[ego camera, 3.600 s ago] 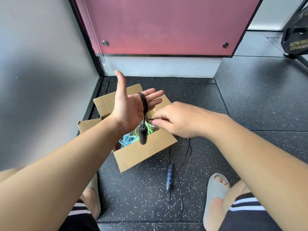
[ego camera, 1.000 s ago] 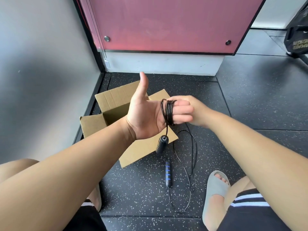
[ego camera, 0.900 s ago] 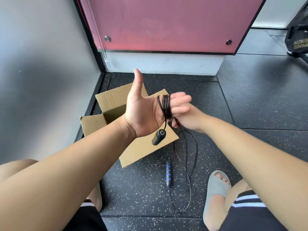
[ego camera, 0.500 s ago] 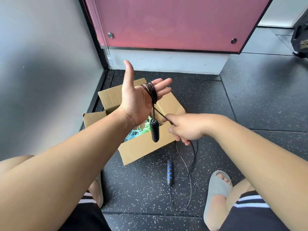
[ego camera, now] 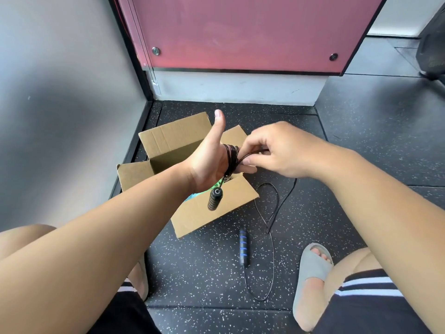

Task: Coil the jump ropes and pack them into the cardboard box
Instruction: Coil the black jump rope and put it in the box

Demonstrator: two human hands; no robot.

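Observation:
My left hand [ego camera: 209,165] is raised over the open cardboard box [ego camera: 168,143], thumb up, with several turns of the black jump rope [ego camera: 230,158] wound around its fingers. One black handle [ego camera: 215,199] dangles below that hand. My right hand [ego camera: 279,151] pinches the rope just right of the coil, above the fingers. The loose rest of the rope [ego camera: 273,214] lies in a loop on the floor, ending at the second handle [ego camera: 243,248], black with blue bands. A bit of green and blue rope [ego camera: 196,195] shows inside the box.
The box sits in a corner between a grey wall [ego camera: 60,116] on the left and a red panel [ego camera: 240,32] behind. The floor is black speckled rubber [ego camera: 361,141]. My feet in grey slides [ego camera: 310,273] flank the loose rope.
My right hand has risen from below the coil to above my left fingers, carrying the rope up for another turn. The slack loop on the floor has shortened; the dangling handle swung slightly.

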